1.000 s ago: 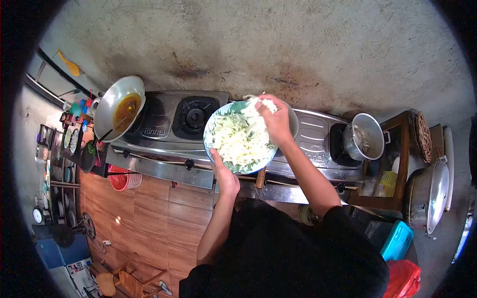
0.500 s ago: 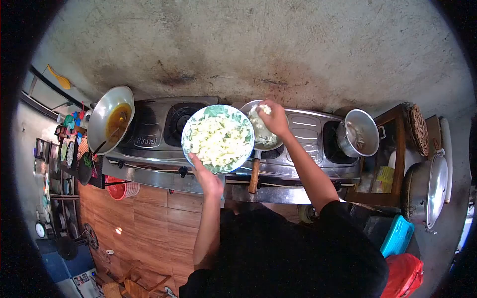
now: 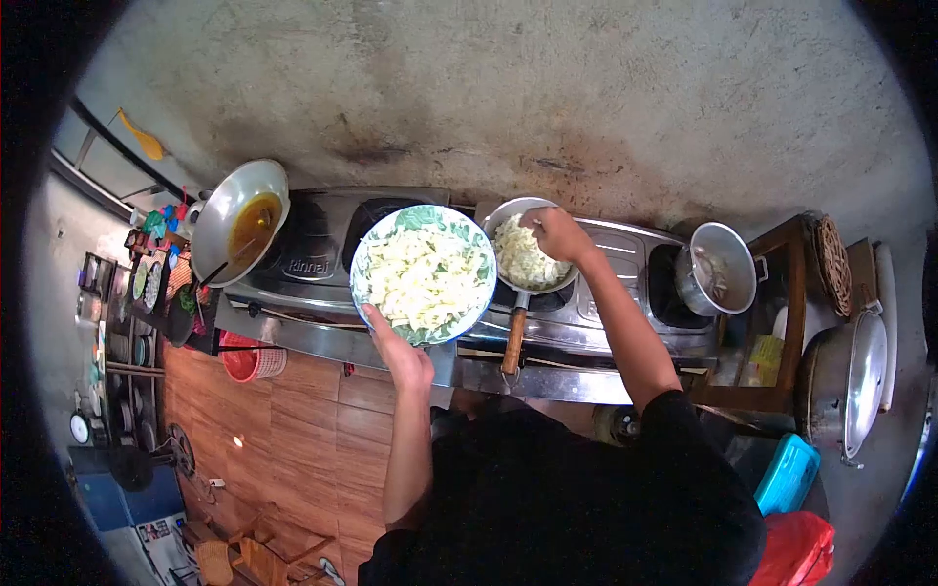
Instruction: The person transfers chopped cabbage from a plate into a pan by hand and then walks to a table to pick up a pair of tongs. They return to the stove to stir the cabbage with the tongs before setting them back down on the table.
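My left hand [image 3: 399,359] grips the near rim of a white plate [image 3: 362,283] with a green leaf pattern, thumb on top and fingers beneath. Pale chopped pieces [image 3: 425,278] are heaped on it. My right hand [image 3: 563,236] is over the saucepan [image 3: 558,283], its fingers curled down at the pale pieces [image 3: 521,256] in the pan; I cannot tell what is between them. The pan's wooden handle [image 3: 514,342] points towards me. Plate and pan are side by side, the plate on the left, held above the stove.
A wok [image 3: 213,210] with brown oil stands at the left of the steel stove [image 3: 313,256]. An aluminium pot [image 3: 723,241] with contents sits on the right burner. Further right are a wooden cabinet [image 3: 788,361] and a large lidded pot [image 3: 826,391]. A red basket [image 3: 269,363] is on the floor.
My right hand, which held a clump of pale pieces above the pan, has come lower into it. The pan holds a fuller heap. My left hand still holds the plate.
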Available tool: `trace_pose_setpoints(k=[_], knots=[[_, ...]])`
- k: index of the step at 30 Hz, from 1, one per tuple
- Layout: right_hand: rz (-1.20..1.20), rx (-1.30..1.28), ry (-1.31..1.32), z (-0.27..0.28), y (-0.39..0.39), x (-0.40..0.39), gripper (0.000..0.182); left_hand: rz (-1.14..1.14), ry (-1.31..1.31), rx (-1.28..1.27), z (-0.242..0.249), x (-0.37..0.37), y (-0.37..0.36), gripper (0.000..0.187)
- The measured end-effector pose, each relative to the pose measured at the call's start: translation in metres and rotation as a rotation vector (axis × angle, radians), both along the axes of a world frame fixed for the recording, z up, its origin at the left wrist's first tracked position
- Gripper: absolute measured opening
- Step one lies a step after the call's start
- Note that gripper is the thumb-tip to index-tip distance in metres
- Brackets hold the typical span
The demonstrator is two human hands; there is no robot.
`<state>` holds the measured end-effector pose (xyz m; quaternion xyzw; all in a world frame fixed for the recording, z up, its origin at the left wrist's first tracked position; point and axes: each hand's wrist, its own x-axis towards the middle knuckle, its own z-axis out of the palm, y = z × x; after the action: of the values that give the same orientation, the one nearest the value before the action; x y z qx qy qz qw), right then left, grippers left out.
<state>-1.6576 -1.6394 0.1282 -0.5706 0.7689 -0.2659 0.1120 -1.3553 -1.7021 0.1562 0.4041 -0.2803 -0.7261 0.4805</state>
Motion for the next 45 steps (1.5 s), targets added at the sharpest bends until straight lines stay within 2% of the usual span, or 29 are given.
trace_pose_setpoints(k=[1,2,4,6,8,10,12,13,16,18,22,28,30,32,34,36,38,39,40,42,43,45], knots=[[-0.088,-0.047,-0.093,-0.002,0.002,0.004,0.030,0.017,-0.003,0.019,0.002,0.001,0.001,0.075],[-0.075,-0.052,-0.091,-0.004,0.002,0.005,0.030,0.030,-0.001,0.014,0.001,0.003,0.001,0.075],[-0.091,-0.180,0.062,-0.010,0.005,0.002,0.030,-0.005,0.028,0.001,-0.004,0.008,0.004,0.075],[-0.046,-0.180,0.034,-0.006,0.007,0.006,0.027,-0.030,-0.016,0.000,-0.006,0.012,0.006,0.074],[-0.150,0.045,-0.005,0.011,0.009,0.013,0.025,-0.029,0.001,-0.011,-0.007,0.014,0.008,0.074],[-0.171,0.069,0.026,0.005,0.008,0.011,0.027,-0.028,0.010,-0.005,-0.006,0.018,0.011,0.074],[-0.060,0.113,0.208,-0.010,0.010,0.004,0.029,-0.031,0.016,0.003,-0.007,0.023,0.014,0.074],[-0.059,0.111,0.210,-0.011,0.011,0.002,0.029,-0.030,0.019,-0.003,-0.010,0.025,0.014,0.074],[-0.052,-0.034,0.175,0.000,0.010,0.002,0.031,-0.014,0.023,0.004,-0.005,0.030,0.017,0.074],[-0.082,-0.192,0.010,0.011,0.012,0.006,0.035,-0.002,0.018,0.023,-0.001,0.034,0.020,0.074],[-0.045,-0.293,-0.126,-0.001,0.010,0.009,0.039,0.029,0.024,0.029,-0.004,0.041,0.021,0.072],[-0.064,-0.221,-0.013,-0.008,0.017,0.007,0.038,0.001,0.073,-0.005,-0.009,0.051,0.029,0.075],[-0.062,0.077,-0.042,-0.006,0.015,0.002,0.036,-0.006,0.085,-0.012,-0.008,0.053,0.028,0.074],[-0.110,0.075,-0.141,-0.002,0.015,0.004,0.033,-0.008,0.082,-0.007,-0.009,0.056,0.031,0.073],[0.095,-0.255,-0.041,-0.016,0.019,-0.004,0.032,-0.008,0.087,0.004,-0.011,0.060,0.036,0.073],[0.079,-0.233,-0.022,-0.019,0.022,-0.010,0.038,-0.017,0.090,0.012,-0.013,0.064,0.038,0.073],[-0.140,-0.286,-0.249,-0.011,0.022,-0.012,0.035,-0.052,0.124,-0.005,-0.018,0.069,0.040,0.073],[-0.173,-0.283,-0.227,-0.003,0.024,-0.008,0.029,-0.050,0.126,-0.005,-0.018,0.070,0.042,0.073],[-0.172,-0.281,-0.228,-0.007,0.025,-0.012,0.029,-0.051,0.117,-0.008,-0.017,0.072,0.044,0.073],[-0.001,-0.110,0.010,-0.019,0.030,-0.020,0.023,-0.058,0.101,-0.009,-0.014,0.077,0.050,0.072],[-0.001,-0.112,0.012,-0.003,0.029,-0.009,0.023,-0.077,0.094,-0.021,-0.011,0.077,0.051,0.072],[-0.228,-0.281,-0.223,0.031,0.030,0.023,0.019,-0.075,0.092,-0.029,-0.011,0.079,0.052,0.072]])
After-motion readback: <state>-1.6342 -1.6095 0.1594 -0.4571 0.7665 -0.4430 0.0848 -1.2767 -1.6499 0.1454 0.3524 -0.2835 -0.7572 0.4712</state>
